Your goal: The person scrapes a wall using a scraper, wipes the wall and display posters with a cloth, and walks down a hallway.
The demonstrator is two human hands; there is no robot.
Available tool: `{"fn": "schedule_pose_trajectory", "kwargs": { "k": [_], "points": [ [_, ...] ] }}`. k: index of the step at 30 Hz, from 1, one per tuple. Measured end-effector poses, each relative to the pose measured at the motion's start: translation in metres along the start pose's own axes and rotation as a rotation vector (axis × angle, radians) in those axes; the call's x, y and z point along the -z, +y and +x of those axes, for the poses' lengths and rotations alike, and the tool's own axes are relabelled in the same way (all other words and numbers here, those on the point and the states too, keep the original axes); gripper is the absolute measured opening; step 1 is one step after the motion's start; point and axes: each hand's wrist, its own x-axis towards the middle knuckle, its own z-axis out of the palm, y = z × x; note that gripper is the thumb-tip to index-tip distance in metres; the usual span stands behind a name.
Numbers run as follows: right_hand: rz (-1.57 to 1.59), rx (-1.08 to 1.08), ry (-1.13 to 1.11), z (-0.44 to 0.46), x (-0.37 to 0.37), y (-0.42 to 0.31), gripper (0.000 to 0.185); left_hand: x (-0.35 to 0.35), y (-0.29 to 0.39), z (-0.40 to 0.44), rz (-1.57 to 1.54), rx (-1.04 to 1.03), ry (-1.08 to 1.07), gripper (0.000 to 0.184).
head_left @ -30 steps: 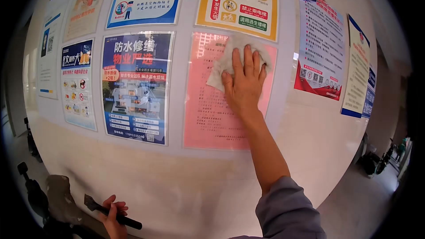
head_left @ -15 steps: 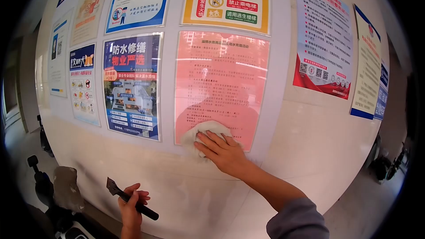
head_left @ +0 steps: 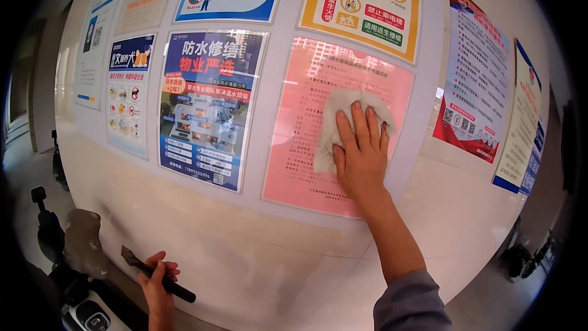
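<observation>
My right hand (head_left: pixel 364 165) holds a crumpled white cloth (head_left: pixel 327 116) against a pink printed notice (head_left: pixel 291 141), its fingers stretched out over the cloth. The cloth covers the middle and right of the notice's text. Low in the view, away from the wall, my left hand (head_left: pixel 159 276) is closed around the black handle of a scraper (head_left: pixel 180 291). The scraper's flat dark blade (head_left: pixel 129 255) points up and to the left, touching nothing.
A blue waterproofing poster (head_left: pixel 205 116) hangs left of the notice and a yellow safety sign (head_left: pixel 367 6) above it. A red-and-white poster (head_left: pixel 471 73) is on the right. At lower left stands a scooter (head_left: pixel 73 288) with a grey-brown cover (head_left: pixel 86 242) on it.
My right hand and the cloth have moved up and right, from the notice's bottom edge to its middle. In the view, the posters have shifted right and my left hand with the scraper slightly left.
</observation>
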Motion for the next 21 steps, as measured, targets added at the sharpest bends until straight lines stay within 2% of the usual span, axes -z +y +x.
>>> {"fn": "schedule_pose_trajectory", "kwargs": {
  "k": [4, 9, 14, 21],
  "points": [
    [-0.045, 0.004, -0.003, 0.035, -0.004, 0.011, 0.052, -0.008, -0.006, 0.01, -0.008, -0.007, -0.074, 0.024],
    [-0.207, -0.013, 0.116, 0.093, -0.006, 0.045, 0.049, -0.008, -0.006, 0.026, 0.026, -0.054, -0.096, 0.023],
    [-0.194, -0.028, 0.208, 0.143, -0.013, 0.088, 0.044, -0.015, -0.007, 0.039, 0.008, -0.037, -0.111, 0.023],
    [-0.26, -0.171, 0.254, 0.22, -0.029, 0.125, 0.046, -0.044, -0.008, 0.058, 0.003, -0.027, -0.248, 0.027]
  ]
}}
